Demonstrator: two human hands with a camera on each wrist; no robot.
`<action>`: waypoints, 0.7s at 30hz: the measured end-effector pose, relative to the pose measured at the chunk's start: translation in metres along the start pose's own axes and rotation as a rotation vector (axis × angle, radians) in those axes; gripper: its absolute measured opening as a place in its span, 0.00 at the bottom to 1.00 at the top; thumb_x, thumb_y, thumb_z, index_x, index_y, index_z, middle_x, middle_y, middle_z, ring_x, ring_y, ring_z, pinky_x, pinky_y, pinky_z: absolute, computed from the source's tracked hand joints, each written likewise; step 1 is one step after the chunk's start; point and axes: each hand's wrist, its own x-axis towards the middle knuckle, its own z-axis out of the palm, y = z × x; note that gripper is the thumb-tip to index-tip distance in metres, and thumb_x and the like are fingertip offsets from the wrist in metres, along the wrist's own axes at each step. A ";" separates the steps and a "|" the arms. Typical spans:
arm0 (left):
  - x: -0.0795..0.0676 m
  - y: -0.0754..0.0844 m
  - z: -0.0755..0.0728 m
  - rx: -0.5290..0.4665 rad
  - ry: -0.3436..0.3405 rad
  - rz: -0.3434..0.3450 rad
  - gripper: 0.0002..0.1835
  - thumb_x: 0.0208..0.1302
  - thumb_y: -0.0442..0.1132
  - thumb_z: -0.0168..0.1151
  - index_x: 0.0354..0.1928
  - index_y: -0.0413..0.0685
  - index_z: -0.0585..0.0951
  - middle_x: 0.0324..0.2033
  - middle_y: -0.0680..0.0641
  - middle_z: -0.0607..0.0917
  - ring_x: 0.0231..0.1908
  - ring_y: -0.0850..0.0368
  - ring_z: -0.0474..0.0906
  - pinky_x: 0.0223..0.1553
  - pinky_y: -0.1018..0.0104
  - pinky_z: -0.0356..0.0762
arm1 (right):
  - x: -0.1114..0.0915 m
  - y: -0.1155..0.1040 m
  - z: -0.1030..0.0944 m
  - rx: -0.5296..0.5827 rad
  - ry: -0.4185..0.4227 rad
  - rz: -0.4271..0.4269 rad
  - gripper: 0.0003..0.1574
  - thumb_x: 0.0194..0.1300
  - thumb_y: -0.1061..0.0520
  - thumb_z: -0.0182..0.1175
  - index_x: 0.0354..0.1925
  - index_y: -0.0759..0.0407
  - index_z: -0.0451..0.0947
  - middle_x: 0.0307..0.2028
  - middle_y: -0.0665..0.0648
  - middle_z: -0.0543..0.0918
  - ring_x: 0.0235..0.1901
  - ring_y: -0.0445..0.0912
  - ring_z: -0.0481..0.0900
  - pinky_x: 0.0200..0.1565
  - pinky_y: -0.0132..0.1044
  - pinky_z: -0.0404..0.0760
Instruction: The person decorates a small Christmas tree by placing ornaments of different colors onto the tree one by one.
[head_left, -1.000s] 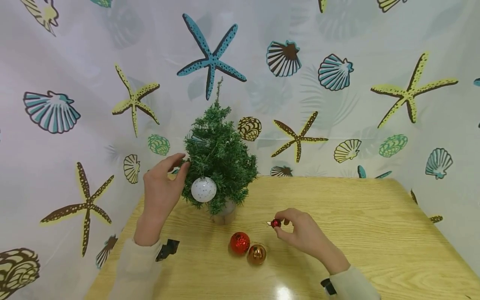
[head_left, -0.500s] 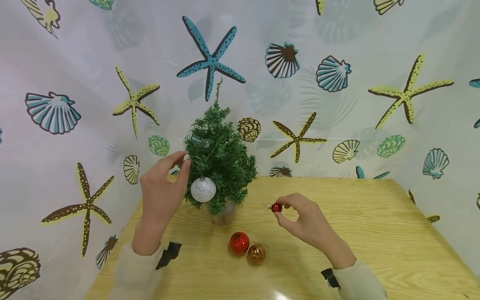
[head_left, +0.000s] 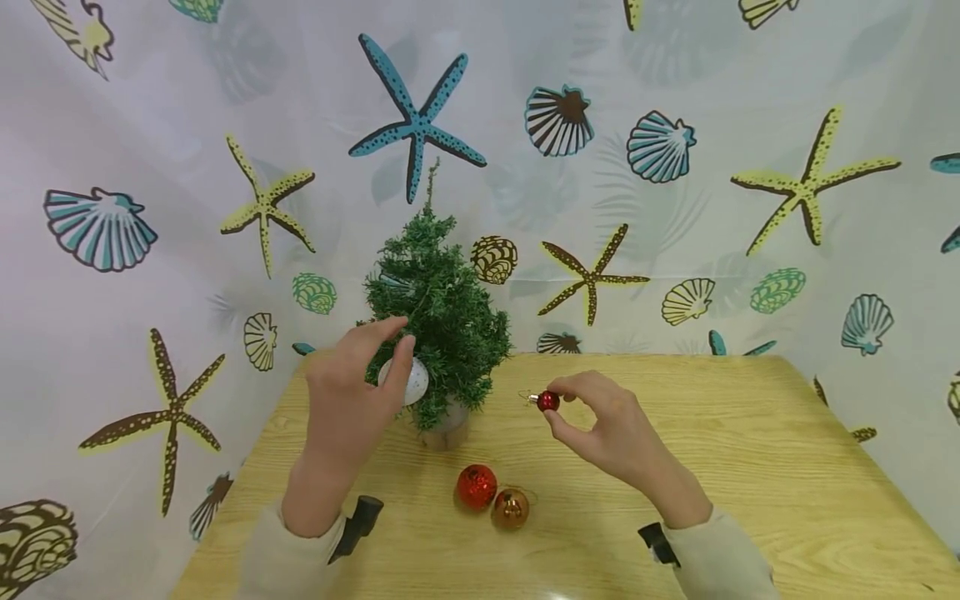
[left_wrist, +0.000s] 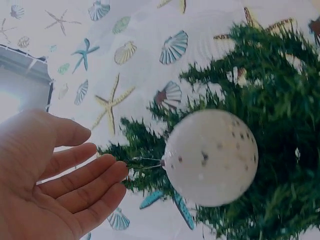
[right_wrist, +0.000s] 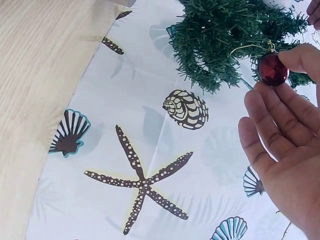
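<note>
A small green artificial Christmas tree (head_left: 450,333) stands on the table. From a left branch hangs a white speckled bauble (left_wrist: 210,157), its hanging loop visible in the left wrist view. My left hand (head_left: 348,400) is in front of it, fingers loosely bent and holding nothing, partly covering the bauble in the head view. My right hand (head_left: 615,425) pinches a small dark red bauble (head_left: 548,401) between thumb and fingertips, right of the tree. The bauble's silver cap and thin gold hanging loop (right_wrist: 247,47) point toward the tree.
A larger red bauble (head_left: 477,487) and a gold bauble (head_left: 511,508) lie side by side on the wooden table (head_left: 675,433), in front of the tree's base (head_left: 446,433). A white curtain (head_left: 600,192) printed with starfish and shells surrounds the table's back and sides.
My right hand has lifted the small red bauble up and away from the table front. My left hand has shifted right, now overlapping the white bauble in the head view.
</note>
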 end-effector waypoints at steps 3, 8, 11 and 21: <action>-0.002 0.008 0.007 -0.005 -0.006 0.030 0.13 0.67 0.31 0.71 0.51 0.35 0.88 0.44 0.35 0.91 0.42 0.40 0.90 0.43 0.47 0.89 | 0.002 -0.001 -0.002 0.002 -0.003 0.004 0.18 0.58 0.65 0.75 0.47 0.56 0.86 0.40 0.49 0.88 0.39 0.41 0.84 0.41 0.43 0.87; -0.003 0.016 0.014 0.035 0.012 0.058 0.11 0.65 0.30 0.72 0.49 0.35 0.88 0.43 0.36 0.90 0.44 0.39 0.89 0.44 0.46 0.89 | 0.006 -0.005 -0.005 0.018 -0.013 0.010 0.17 0.60 0.64 0.75 0.48 0.56 0.86 0.41 0.50 0.88 0.41 0.41 0.85 0.43 0.45 0.87; -0.004 0.019 0.015 0.059 0.027 0.062 0.11 0.65 0.29 0.72 0.48 0.35 0.89 0.43 0.36 0.90 0.44 0.39 0.89 0.44 0.46 0.88 | 0.009 -0.008 -0.007 0.025 -0.015 0.007 0.17 0.60 0.64 0.75 0.48 0.57 0.86 0.42 0.50 0.88 0.42 0.42 0.85 0.45 0.43 0.87; -0.007 0.031 0.023 0.005 -0.030 0.139 0.09 0.69 0.33 0.70 0.47 0.36 0.89 0.42 0.38 0.91 0.44 0.42 0.88 0.48 0.50 0.88 | 0.020 -0.016 -0.014 0.040 0.023 -0.033 0.17 0.59 0.64 0.75 0.48 0.57 0.86 0.42 0.51 0.89 0.41 0.42 0.85 0.44 0.41 0.86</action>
